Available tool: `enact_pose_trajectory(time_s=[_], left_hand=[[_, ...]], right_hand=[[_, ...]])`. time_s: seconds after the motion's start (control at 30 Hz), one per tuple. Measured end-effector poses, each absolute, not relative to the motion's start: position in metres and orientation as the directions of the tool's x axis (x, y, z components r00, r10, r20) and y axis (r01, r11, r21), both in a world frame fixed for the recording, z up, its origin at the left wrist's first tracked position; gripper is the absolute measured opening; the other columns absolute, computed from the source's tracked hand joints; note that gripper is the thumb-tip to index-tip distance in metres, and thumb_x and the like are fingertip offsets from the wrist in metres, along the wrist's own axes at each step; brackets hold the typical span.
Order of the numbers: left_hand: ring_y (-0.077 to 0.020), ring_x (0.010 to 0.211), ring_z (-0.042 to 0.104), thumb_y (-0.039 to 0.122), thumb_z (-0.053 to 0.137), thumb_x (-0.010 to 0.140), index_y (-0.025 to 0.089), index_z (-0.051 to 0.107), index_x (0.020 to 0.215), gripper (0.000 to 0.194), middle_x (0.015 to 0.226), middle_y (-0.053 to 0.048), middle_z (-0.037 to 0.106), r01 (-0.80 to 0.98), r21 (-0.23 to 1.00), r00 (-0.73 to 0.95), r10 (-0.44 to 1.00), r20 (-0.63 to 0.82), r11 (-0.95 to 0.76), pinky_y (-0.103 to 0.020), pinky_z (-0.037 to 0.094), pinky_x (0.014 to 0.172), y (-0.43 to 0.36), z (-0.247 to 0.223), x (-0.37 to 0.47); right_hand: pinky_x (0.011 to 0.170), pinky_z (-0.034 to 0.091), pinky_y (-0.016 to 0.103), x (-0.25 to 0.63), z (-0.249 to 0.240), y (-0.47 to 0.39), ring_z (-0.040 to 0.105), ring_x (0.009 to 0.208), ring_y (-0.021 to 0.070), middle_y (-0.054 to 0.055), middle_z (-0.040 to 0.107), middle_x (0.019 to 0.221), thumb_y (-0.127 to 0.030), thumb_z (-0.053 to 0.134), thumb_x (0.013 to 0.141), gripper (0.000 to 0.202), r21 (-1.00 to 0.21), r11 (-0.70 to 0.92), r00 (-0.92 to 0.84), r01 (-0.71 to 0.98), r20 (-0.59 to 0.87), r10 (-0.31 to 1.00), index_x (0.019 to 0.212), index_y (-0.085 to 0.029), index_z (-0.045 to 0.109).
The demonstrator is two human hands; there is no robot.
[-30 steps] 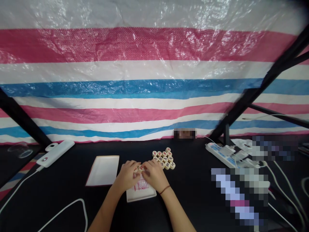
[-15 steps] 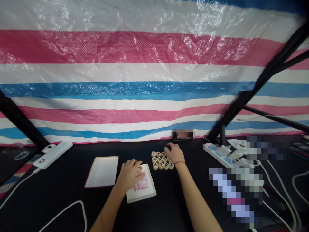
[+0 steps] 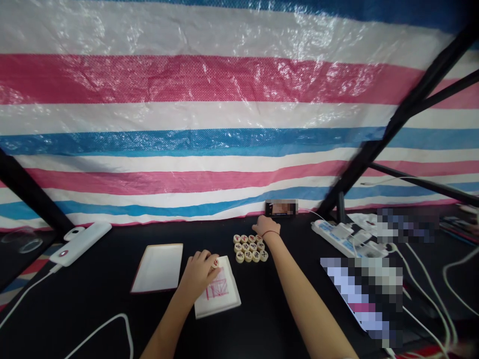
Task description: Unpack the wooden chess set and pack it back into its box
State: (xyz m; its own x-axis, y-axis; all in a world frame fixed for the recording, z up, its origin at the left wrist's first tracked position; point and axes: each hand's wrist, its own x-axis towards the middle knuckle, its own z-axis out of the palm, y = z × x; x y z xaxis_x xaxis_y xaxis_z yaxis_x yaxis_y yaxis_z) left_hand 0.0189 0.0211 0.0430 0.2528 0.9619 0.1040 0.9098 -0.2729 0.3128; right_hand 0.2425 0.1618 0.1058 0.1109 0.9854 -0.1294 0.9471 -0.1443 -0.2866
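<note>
In the head view my left hand (image 3: 198, 274) grips a xiangqi piece (image 3: 214, 263) with a red character, its thumb and fingers curled round the edge. The piece is over the upper left part of a white box (image 3: 232, 299) marked with red and pink lines. Right of the box, several pale round xiangqi pieces (image 3: 248, 256) form three rows, most with characters facing up. Just beyond the back row, my right hand (image 3: 267, 227) is close to the lower edge of a phone (image 3: 281, 209). Its fingers are bent and partly hidden; I cannot see anything in them.
A shallow white box lid (image 3: 159, 269) lies left. Further left is a white power bank or similar device (image 3: 84, 244) with a cable. At right are a power strip (image 3: 333, 239) with plugs, cables and a blurred-out item (image 3: 355, 294). A striped plastic sheet (image 3: 187, 114) hangs behind.
My right hand has moved from the right side of the piece rows to behind them, near the phone. The back-row pieces now show fully. My left hand still holds its piece.
</note>
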Motion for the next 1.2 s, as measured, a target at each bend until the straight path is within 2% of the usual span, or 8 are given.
enact_pose_trajectory(time_s=[0.13, 0.2, 0.37, 0.57, 0.77, 0.9, 1.0, 1.2], left_hand=[[-0.0299, 0.118, 0.047, 0.041, 0.058, 0.085, 0.021, 0.042, 0.139, 0.059, 0.128, -0.012, 0.052, 0.901, 0.349, 0.163, 0.947, 0.277, -0.257, -0.044, 0.041, 0.096, 0.024, 0.045, 0.022], [-0.0274, 0.120, 0.047, 0.038, 0.056, 0.087, 0.022, 0.039, 0.140, 0.058, 0.130, -0.011, 0.051, 0.857, 0.404, 0.186, 0.923, 0.336, -0.320, -0.042, 0.040, 0.099, 0.027, 0.047, 0.025], [-0.0182, 0.105, 0.058, 0.022, 0.047, 0.092, 0.025, 0.057, 0.121, 0.031, 0.115, -0.005, 0.059, 0.725, 0.554, 0.284, 0.911, 0.298, -0.408, -0.032, 0.046, 0.094, 0.033, 0.051, 0.026], [-0.0161, 0.093, 0.061, 0.026, 0.050, 0.089, 0.023, 0.064, 0.104, 0.021, 0.106, -0.004, 0.060, 0.699, 0.642, 0.215, 0.949, 0.230, -0.314, -0.028, 0.048, 0.084, 0.032, 0.056, 0.021], [-0.0181, 0.097, 0.059, 0.025, 0.060, 0.084, 0.024, 0.065, 0.083, 0.005, 0.092, 0.001, 0.067, 0.787, 0.473, 0.338, 0.918, 0.208, -0.397, -0.042, 0.032, 0.101, 0.029, 0.054, 0.037], [-0.0216, 0.107, 0.054, 0.022, 0.062, 0.082, 0.024, 0.065, 0.080, 0.004, 0.106, -0.002, 0.064, 0.814, 0.403, 0.352, 0.908, 0.229, -0.417, -0.042, 0.036, 0.097, 0.031, 0.049, 0.039], [-0.0231, 0.106, 0.055, 0.020, 0.060, 0.082, 0.023, 0.065, 0.088, 0.008, 0.115, -0.006, 0.059, 0.844, 0.379, 0.314, 0.922, 0.228, -0.381, -0.039, 0.042, 0.091, 0.032, 0.046, 0.037], [-0.0250, 0.109, 0.054, 0.032, 0.059, 0.082, 0.023, 0.047, 0.132, 0.052, 0.120, -0.009, 0.060, 0.871, 0.390, 0.276, 0.954, 0.117, -0.300, -0.039, 0.042, 0.091, 0.027, 0.046, 0.024]], right_hand=[[0.080, 0.047, 0.025, 0.229, 0.102, 0.122, 0.067, 0.088, 0.0161, 0.004, 0.073, 0.091, -0.034, 0.058, 0.083, 0.023, -0.482, 0.144, -0.170, 0.864, -0.010, 0.985, 0.100, -0.024, 0.070], [0.069, 0.049, 0.024, 0.218, 0.088, 0.101, 0.066, 0.073, 0.0151, 0.003, 0.072, 0.080, -0.038, 0.061, 0.080, 0.027, -0.714, 0.315, -0.363, 0.625, 0.091, 0.927, 0.098, -0.020, 0.070], [0.057, 0.047, 0.023, 0.193, 0.052, 0.076, 0.062, 0.063, 0.0133, 0.004, 0.070, 0.076, -0.039, 0.062, 0.078, 0.032, -0.935, 0.256, -0.464, 0.244, 0.119, 0.878, 0.098, -0.015, 0.066], [0.050, 0.045, 0.024, 0.198, 0.047, 0.084, 0.055, 0.055, 0.0112, 0.005, 0.069, 0.080, -0.049, 0.060, 0.079, 0.040, -0.954, 0.244, -0.205, 0.172, 0.207, 0.957, 0.101, -0.015, 0.063], [0.053, 0.048, 0.026, 0.216, 0.049, 0.088, 0.056, 0.058, 0.0122, 0.009, 0.071, 0.087, -0.051, 0.062, 0.077, 0.042, -0.960, 0.248, -0.033, 0.132, 0.246, 0.969, 0.100, -0.016, 0.063], [0.055, 0.049, 0.026, 0.220, 0.047, 0.085, 0.056, 0.058, 0.0126, 0.007, 0.070, 0.085, -0.048, 0.062, 0.079, 0.038, -0.944, 0.267, -0.075, 0.196, 0.257, 0.964, 0.100, -0.016, 0.062], [0.057, 0.048, 0.027, 0.219, 0.047, 0.078, 0.056, 0.057, 0.0134, 0.001, 0.065, 0.070, -0.037, 0.062, 0.080, 0.026, -0.874, 0.352, -0.170, 0.335, 0.311, 0.935, 0.097, -0.018, 0.063], [0.085, 0.048, 0.035, 0.206, 0.047, 0.060, 0.058, 0.094, 0.0197, 0.008, 0.061, 0.098, -0.013, 0.052, 0.082, 0.017, -0.645, 0.621, -0.387, 0.445, 0.488, 0.783, 0.089, -0.020, 0.065]])
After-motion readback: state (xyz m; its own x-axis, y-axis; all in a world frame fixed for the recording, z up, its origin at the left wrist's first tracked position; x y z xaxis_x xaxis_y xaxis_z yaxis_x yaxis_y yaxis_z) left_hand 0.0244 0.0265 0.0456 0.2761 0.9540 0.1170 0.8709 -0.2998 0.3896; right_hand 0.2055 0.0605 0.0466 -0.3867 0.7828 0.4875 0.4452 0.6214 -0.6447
